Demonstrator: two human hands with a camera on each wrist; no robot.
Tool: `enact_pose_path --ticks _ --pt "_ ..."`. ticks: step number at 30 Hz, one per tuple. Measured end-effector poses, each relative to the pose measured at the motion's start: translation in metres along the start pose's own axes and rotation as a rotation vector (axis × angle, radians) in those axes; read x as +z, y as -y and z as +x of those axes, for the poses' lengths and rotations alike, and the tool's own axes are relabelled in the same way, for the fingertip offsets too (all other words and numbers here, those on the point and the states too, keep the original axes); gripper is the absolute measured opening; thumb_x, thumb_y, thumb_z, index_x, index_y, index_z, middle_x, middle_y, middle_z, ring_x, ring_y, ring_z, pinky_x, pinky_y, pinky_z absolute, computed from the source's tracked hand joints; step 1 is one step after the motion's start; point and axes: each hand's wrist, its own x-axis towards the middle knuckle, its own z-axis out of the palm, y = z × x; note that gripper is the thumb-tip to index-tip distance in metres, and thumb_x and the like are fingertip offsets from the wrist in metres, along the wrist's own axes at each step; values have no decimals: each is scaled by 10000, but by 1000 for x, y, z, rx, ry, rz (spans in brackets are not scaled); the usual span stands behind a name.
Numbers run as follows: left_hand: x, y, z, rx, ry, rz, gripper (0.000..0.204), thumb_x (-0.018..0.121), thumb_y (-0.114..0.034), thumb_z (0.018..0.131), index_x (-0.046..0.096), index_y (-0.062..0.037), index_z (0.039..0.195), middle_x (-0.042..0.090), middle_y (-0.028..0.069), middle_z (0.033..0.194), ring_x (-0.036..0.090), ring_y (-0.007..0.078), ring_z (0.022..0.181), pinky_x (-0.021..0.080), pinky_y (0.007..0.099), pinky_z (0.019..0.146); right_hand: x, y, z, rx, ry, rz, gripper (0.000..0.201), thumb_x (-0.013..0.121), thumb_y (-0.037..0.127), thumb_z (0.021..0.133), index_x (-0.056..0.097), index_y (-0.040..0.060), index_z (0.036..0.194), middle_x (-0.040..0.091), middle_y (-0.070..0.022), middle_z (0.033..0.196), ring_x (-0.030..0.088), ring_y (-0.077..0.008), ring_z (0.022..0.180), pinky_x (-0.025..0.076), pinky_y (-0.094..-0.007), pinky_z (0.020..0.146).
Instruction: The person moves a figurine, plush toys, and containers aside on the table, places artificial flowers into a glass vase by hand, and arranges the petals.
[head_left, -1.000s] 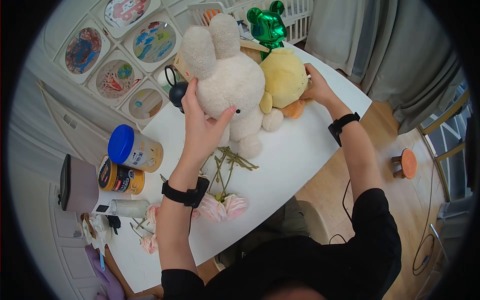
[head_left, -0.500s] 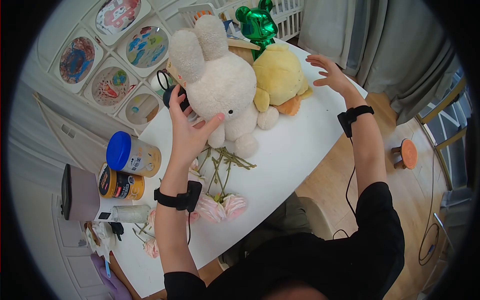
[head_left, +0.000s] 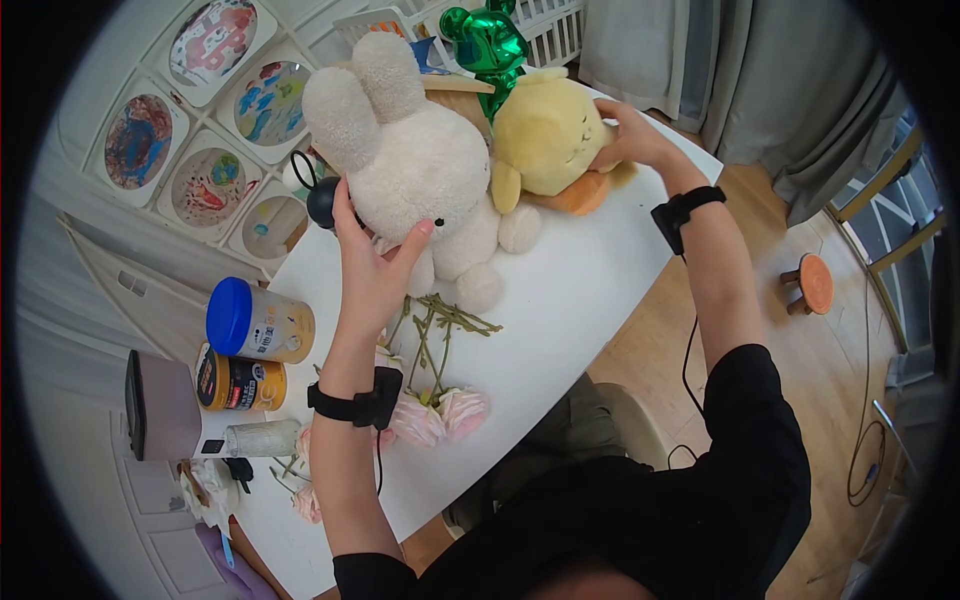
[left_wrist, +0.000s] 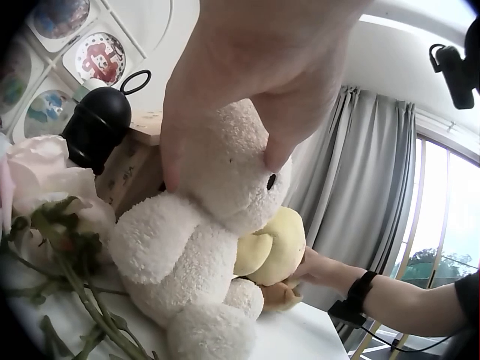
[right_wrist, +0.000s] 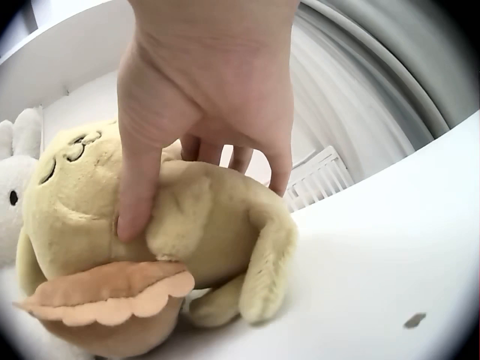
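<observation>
While grasping white plush rabbit by the head in left hand, also clasps yellow plush in right hand. Has both on white desk, side by side, near green bear figure and pink roses, with stems toward rabbit.

The cream-white plush rabbit, fuzzy, long-eared and black-eyed, sits on the white table. Beside it, apparently touching, the yellow plush toy has stitched closed eyes and a scalloped orange piece beneath its head.
</observation>
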Motion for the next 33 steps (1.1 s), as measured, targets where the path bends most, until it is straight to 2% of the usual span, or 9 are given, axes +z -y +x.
enact_pose_path --ticks 2,5,9,13,20,26,29,31,33 --pt "0 -3 0 -5 2 -10 913 723 -31 844 81 -22 1494 270 194 1452 395 300 1329 501 425 1008 -21 11 -20 -23 -89 -133 741 843 49 614 538 -31 1285 625 -120 1191 592 -222 1115 451 -355 991" --pt "-1 -1 1 -4 0 -23 918 732 -31 836 87 -14 1490 273 200 1451 405 303 1325 488 438 1020 -29 27 -50 144 -237 189 676 828 215 727 533 -75 1262 635 -143 1145 619 -208 1061 479 -325 936" --pt "-3 -2 0 -66 -17 -65 957 768 -66 813 91 -19 1488 272 215 1450 421 333 1311 472 441 1030 -5 35 -74 253 -381 416 733 780 443 782 556 -137 1171 640 -180 1073 658 -181 924 532 -284 774" --pt "-12 5 -4 -68 -48 -22 1023 817 -139 780 94 -39 1496 267 242 1450 422 356 1305 436 458 1041 17 45 -86 188 -327 710 637 730 385 851 539 -120 1190 651 -156 1056 662 -164 898 539 -284 746" --pt "-25 -9 -16 -35 -149 165 997 830 -189 769 172 -86 1511 321 207 1444 446 340 1290 388 446 1056 23 68 -82 -94 -367 702 598 719 310 875 493 -84 1264 626 -150 1199 627 -188 1079 483 -304 941" --pt "-25 -11 -24 212 -336 127 613 794 -138 799 469 -43 1310 497 119 1206 525 176 1069 479 315 868 29 81 -87 -64 -392 770 563 702 283 894 486 -62 1283 613 -147 1231 615 -192 1110 471 -316 973" --pt "-11 -33 -35 79 -44 -12 452 760 -98 828 528 -22 1209 540 92 1144 550 138 980 483 258 781 45 102 -99 -56 -407 898 530 683 245 910 482 -56 1298 601 -135 1257 602 -197 1134 464 -325 985" --pt "9 -45 -39 -47 249 -22 527 763 -125 833 496 -17 1274 539 103 1168 565 141 956 486 257 780 60 116 -105 -116 -405 881 541 687 224 900 474 -49 1315 596 -130 1269 592 -205 1152 456 -335 995" --pt "30 -50 -48 -135 361 -99 621 783 -172 824 462 -15 1332 548 111 1210 579 161 1039 499 301 855 77 128 -111 -180 -403 867 574 702 179 867 461 -32 1344 592 -128 1282 579 -221 1174 440 -352 1014"
